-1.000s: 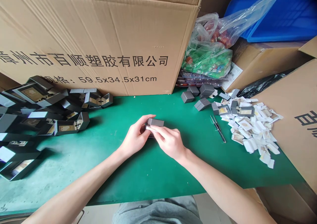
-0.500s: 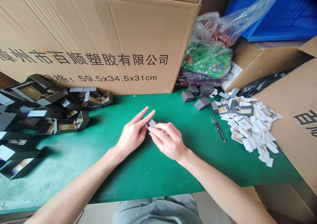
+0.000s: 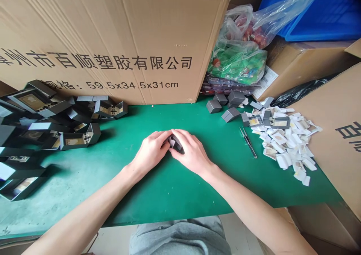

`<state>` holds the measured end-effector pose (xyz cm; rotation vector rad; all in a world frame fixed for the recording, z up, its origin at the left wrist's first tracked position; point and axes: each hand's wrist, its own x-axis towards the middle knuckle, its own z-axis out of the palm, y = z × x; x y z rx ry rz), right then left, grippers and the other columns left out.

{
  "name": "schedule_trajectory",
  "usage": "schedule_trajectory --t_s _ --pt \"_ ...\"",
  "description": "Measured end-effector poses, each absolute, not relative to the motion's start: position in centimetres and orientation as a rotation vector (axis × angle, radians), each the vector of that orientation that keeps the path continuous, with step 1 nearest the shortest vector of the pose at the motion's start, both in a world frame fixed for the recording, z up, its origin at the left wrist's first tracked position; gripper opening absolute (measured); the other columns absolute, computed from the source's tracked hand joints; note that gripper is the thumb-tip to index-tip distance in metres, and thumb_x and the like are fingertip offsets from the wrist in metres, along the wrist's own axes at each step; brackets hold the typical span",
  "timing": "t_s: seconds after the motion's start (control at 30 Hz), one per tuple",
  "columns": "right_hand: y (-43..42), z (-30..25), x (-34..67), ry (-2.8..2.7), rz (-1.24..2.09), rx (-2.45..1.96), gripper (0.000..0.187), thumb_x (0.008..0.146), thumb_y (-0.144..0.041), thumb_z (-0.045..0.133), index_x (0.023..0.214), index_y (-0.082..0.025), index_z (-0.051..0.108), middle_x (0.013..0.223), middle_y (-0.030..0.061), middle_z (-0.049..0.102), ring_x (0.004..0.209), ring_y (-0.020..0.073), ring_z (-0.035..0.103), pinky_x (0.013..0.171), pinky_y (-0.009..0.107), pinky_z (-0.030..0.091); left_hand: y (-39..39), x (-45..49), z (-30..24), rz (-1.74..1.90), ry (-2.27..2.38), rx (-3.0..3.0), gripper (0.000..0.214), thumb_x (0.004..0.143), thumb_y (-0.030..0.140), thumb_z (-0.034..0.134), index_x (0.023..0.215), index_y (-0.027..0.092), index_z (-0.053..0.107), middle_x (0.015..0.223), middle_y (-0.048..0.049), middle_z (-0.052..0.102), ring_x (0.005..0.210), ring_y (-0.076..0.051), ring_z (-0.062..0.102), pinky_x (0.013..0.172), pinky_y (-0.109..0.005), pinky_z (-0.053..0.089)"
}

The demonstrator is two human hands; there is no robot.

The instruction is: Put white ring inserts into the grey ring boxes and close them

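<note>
A small dark grey hinged box, like a jewellery box, is between my two hands over the green tabletop. My left hand grips its left side, fingers along the far edge and thumb at the front. From the right, my right hand wraps round the other side with its thumb in front. The box looks partly opened, with a dark hollow showing between the hands; most of it is hidden by fingers. Metal tweezers lie on the table to the right of my right hand.
Opened dark boxes are heaped at the left. Several closed boxes stand at the back right, near a pile of white inserts. A large carton walls off the back. Plastic bags and a blue crate sit behind.
My right hand has gone from a fingertip pinch to wrapping round the box. The left fingers, stretched out before, have bent over it. The box now shows a dark hollow. The view has tilted slightly.
</note>
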<state>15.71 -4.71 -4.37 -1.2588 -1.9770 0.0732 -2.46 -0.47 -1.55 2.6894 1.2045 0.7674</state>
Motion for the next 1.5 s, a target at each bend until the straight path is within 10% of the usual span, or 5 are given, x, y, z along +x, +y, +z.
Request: schedule_trajectory --t_s 1.5 --pt "-4.6 -4.2 15.6 -2.011 0.057 -1.326 0.054 0.096 -0.009 0.039 0.148 -0.02 0.045 0.121 0.009 0.069 0.108 0.022 0.065 0.094 0.038 0.058 -1.5 -1.3 -1.6 0.753 1.148 2.73 0.031 0.088 0.004 0.045 0.109 0.02 0.062 0.093 -0.0041 0.072 0.081 -0.019 0.061 0.074 -0.03 0.051"
